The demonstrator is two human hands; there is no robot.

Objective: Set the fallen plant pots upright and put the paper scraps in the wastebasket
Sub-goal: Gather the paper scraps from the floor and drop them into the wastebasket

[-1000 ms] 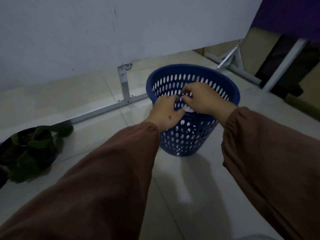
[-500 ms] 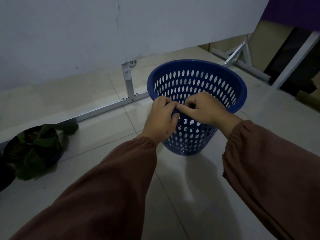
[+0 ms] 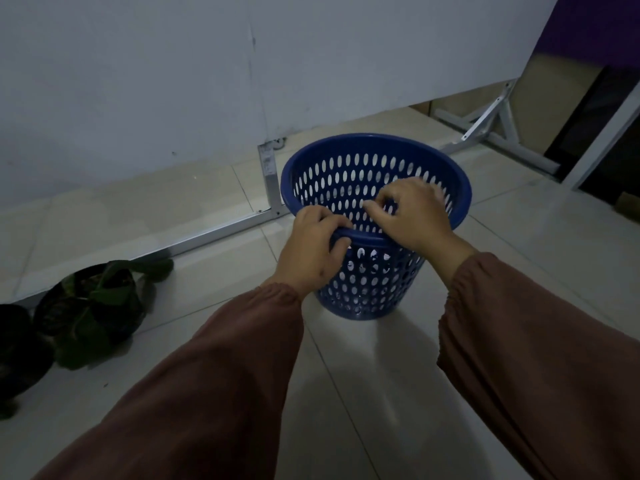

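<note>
Blue wastebasket (image 3: 375, 161) upright on tiled floor (image 3: 519, 258), approx centre of view, wall full of oval holes. White bits visible through holes low inside near wall, maybe paper scraps (image 3: 362, 252), too small to be sure.

Left hand (image 3: 313, 249) at basket's 7 o'clock rim: fingers curled over rim edge, thumb outside against wall, gripping rim. Right hand (image 3: 414, 216) at approx 5 o'clock, over the rim and reaching a bit inside the mouth; fingers bent, thumb and forefinger pinched close together. Can't tell whether anything sits between fingertips, nothing clearly seen there. Both arms in brown sleeves (image 3: 207, 393), gathered cuffs at wrists.

Plant pot (image 3: 93, 303) at 9 o'clock from basket, well apart, near left edge of view, by foot of white panel (image 3: 207, 81). Dark pot w/ green leaves spilling out toward basket; looks tipped w/ mouth facing viewer, but too dim to be certain. Second dark round pot (image 3: 17, 344) just left of it, touching or nearly, partly cut off by frame edge.

Metal frame bar (image 3: 207, 237) along floor under panel, upright post meeting it just at basket's 10 o'clock. More white metal legs (image 3: 498, 129) at 2 o'clock, behind basket. Dim light overall.
</note>
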